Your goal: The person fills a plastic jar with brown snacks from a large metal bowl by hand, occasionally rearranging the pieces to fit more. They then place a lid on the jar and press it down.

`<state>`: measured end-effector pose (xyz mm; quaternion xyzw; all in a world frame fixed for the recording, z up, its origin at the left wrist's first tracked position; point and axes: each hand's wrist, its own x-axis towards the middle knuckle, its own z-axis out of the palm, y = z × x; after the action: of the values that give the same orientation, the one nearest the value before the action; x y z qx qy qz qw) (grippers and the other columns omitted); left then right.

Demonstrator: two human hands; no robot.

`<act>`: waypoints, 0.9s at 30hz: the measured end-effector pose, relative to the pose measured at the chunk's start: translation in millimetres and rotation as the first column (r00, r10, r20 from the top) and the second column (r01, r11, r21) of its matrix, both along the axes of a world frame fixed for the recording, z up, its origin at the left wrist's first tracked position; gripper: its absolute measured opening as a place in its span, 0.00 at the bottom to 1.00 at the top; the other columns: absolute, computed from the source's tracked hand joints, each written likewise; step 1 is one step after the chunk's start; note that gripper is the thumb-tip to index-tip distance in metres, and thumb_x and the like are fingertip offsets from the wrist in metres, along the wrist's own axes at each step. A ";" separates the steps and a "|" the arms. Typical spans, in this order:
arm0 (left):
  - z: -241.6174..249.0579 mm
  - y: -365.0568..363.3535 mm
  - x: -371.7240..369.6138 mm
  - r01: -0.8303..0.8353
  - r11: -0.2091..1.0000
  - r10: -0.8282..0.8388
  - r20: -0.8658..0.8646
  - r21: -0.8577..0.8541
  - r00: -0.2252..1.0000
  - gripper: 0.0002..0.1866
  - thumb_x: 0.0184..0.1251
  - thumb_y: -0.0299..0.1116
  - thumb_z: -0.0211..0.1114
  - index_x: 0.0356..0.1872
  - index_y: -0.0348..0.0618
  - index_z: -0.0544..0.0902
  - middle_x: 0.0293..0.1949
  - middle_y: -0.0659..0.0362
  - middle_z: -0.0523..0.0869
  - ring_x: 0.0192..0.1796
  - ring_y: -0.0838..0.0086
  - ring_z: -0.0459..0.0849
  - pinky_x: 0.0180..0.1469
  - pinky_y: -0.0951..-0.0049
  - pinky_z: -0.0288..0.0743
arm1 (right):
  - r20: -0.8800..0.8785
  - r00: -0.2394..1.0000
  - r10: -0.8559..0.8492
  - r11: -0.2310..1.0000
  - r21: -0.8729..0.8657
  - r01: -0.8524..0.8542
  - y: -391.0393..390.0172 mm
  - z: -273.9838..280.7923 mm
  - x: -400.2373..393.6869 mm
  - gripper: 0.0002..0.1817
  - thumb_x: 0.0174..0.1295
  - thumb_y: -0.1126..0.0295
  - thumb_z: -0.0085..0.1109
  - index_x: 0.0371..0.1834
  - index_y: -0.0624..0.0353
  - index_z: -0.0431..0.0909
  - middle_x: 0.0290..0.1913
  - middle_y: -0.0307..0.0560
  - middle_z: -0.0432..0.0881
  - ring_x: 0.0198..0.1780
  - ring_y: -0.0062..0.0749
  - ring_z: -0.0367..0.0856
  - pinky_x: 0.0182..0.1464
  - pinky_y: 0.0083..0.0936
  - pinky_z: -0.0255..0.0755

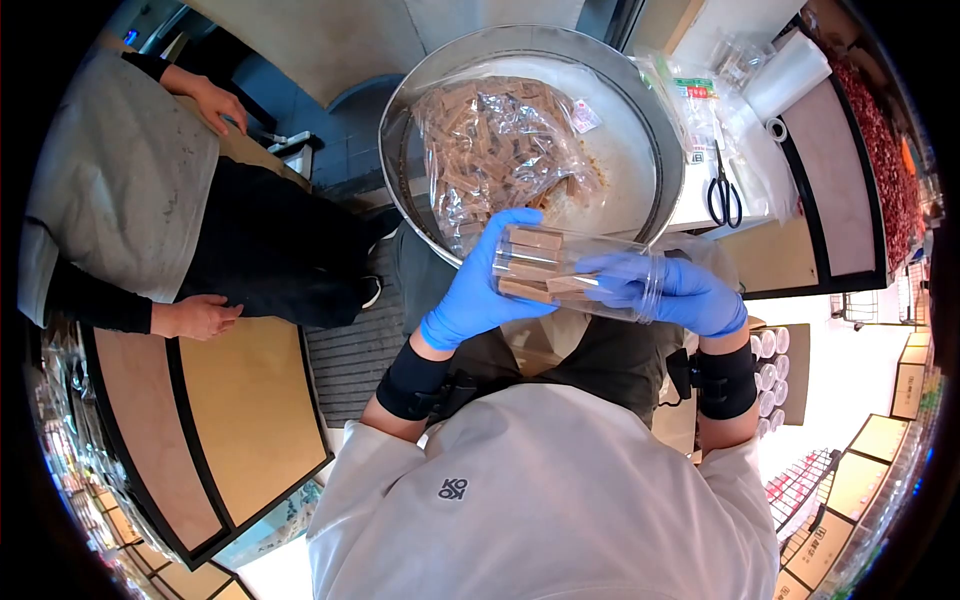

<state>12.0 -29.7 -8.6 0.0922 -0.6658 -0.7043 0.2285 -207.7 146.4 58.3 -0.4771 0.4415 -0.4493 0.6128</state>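
A clear plastic container (625,262) lies on its side between my blue-gloved hands, with several brown rectangular pieces (530,262) stacked at its left end. My left hand (490,290) is wrapped round that closed end. My right hand (675,290) reaches in through the open end, its fingers inside against the brown pieces; whether they pinch one is hard to make out. Just beyond my hands, a clear bag (500,150) full of brown strips rests in a big round metal pan (648,95).
Black scissors (722,190), plastic bags (690,100) and a plastic roll (790,78) lie on a white surface at the right. Another person (120,180) stands at the left, both hands visible. Several clear cups (770,370) stand at the lower right.
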 end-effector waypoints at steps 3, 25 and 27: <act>0.4 0.3 -0.4 0.002 0.999 -0.003 -0.022 -0.041 1.000 0.48 0.45 0.25 0.82 0.68 0.48 0.64 0.57 0.59 0.76 0.61 0.72 0.76 0.64 0.69 0.73 | 0.097 0.994 0.048 0.999 0.010 -0.049 -0.5 -2.6 -2.3 0.24 0.70 0.71 0.59 0.68 0.65 0.73 0.70 0.51 0.73 0.70 0.37 0.70 0.72 0.34 0.61; -0.7 0.3 -4.4 0.026 0.998 -0.027 -0.019 -0.057 0.999 0.47 0.46 0.27 0.82 0.68 0.47 0.64 0.58 0.59 0.73 0.62 0.72 0.75 0.65 0.69 0.71 | -0.255 0.962 0.097 0.995 0.017 -0.096 3.5 8.5 -9.7 0.23 0.73 0.70 0.56 0.70 0.63 0.72 0.69 0.48 0.74 0.68 0.33 0.72 0.70 0.30 0.63; 0.2 1.0 -4.5 0.031 0.999 -0.031 -0.017 -0.029 0.999 0.47 0.46 0.27 0.82 0.68 0.47 0.64 0.58 0.60 0.73 0.61 0.73 0.75 0.65 0.69 0.72 | -0.309 0.950 0.053 0.999 0.018 -0.050 2.7 18.9 -1.2 0.22 0.73 0.70 0.56 0.68 0.63 0.74 0.70 0.48 0.74 0.68 0.34 0.72 0.70 0.31 0.64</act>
<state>7.5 -28.6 -8.4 0.0724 -0.6754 -0.6987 0.2246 -208.8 149.1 77.2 -0.5499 0.5215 -0.3508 0.5501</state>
